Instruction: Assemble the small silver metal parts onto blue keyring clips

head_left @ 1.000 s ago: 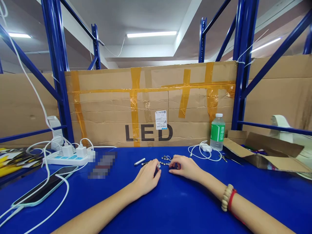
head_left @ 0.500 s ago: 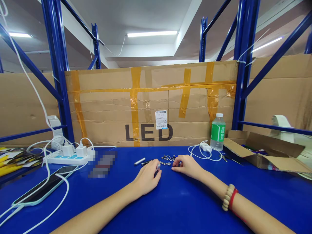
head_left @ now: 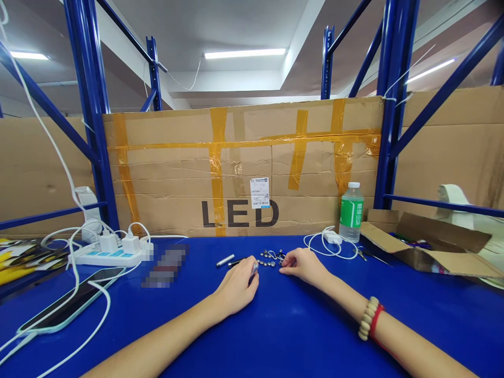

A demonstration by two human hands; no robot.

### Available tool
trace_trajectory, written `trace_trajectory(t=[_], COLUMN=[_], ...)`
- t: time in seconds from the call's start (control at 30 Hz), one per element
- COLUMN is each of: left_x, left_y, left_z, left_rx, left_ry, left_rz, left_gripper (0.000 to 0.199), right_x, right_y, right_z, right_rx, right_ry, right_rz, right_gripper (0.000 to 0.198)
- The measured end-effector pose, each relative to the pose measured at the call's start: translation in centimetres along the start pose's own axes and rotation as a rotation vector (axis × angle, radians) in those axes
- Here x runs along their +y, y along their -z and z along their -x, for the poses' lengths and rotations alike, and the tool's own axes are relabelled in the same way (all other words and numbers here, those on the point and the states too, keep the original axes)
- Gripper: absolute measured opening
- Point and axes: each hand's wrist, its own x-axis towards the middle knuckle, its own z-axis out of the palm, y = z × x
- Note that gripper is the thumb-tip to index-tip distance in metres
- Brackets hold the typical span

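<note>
**Small loose parts close to both hands**

The left hand (head_left: 236,287) rests on the blue counter (head_left: 283,336) with its grip closed around a small silver cylinder (head_left: 254,269), whose tip shows just above the fingers. The right hand (head_left: 303,264) lies beside it, fingertips pinched at the near edge of a cluster of button cells (head_left: 271,258); whether one is actually held between them is too small to tell.

The cells are small, round and lie loose, so a nudge from either hand could scatter them. A second silver tube (head_left: 225,260) lies just left, free to roll. The charger cable (head_left: 328,245) and water bottle (head_left: 350,212) stand near the right wrist, and a wide sweep could snag or tip them.
</note>
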Motion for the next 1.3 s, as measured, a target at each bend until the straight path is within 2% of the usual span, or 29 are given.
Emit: trace_trajectory(t=[0.13, 0.53, 0.7, 1.07, 1.3], left_x=[0.0, 0.0, 0.2, -0.1, 0.1], left_y=[0.1, 0.1, 0.2, -0.1, 0.1], left_z=[0.0, 0.0, 0.0, 0.0, 0.1], left_rx=[0.001, 0.001, -0.015, 0.009, -0.007], left_ry=[0.004, -0.003, 0.009, -0.006, 0.013], left_rz=[0.008, 0.008, 0.001, 0.015, 0.005], left_gripper=[0.004, 0.006, 0.005, 0.007, 0.006], right_x=[-0.2, -1.0, -0.8, -0.8, -0.8], right_y=[0.0, 0.2, 0.4, 0.1, 0.2], right_z=[0.3, 1.2, 0.9, 1.0, 0.9], right_rx=[-0.015, 0.019, 0.063, 0.041, 0.022], right_ry=[0.017, -0.093, -0.159, -0.051, -0.077], right_rz=[-0.009, 0.128, 0.192, 0.119, 0.090], right_gripper=[0.043, 0.058, 0.043, 0.041, 0.041])
